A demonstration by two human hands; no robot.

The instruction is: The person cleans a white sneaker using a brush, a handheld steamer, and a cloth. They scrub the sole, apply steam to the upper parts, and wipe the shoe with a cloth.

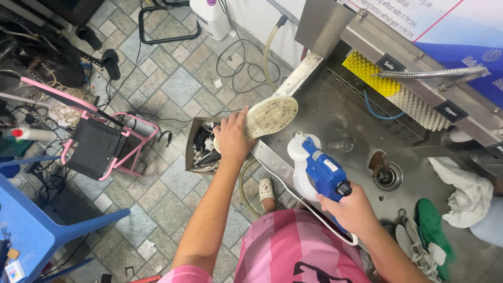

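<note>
Left hand (pixel 230 139) grips a dirty cream shoe (pixel 270 116) sole-up over the steel worktop (pixel 335 110) — right hand (pixel 352 209) holds a blue-and-white spray gun (pixel 314 167) — sole still grimy, cleaning barely begun

One pale shoe (pixel 271 116), sole up. One blue-and-white spray gun (pixel 314 170). Two hands: one left hand (pixel 231 137), one right hand (pixel 354 210). One yellow brush (pixel 367 72) and one white brush (pixel 419 107). One drain (pixel 386 175). One white cloth (pixel 466 191). One cardboard box (pixel 195 137). One pink folding stool (pixel 102 141).
</note>
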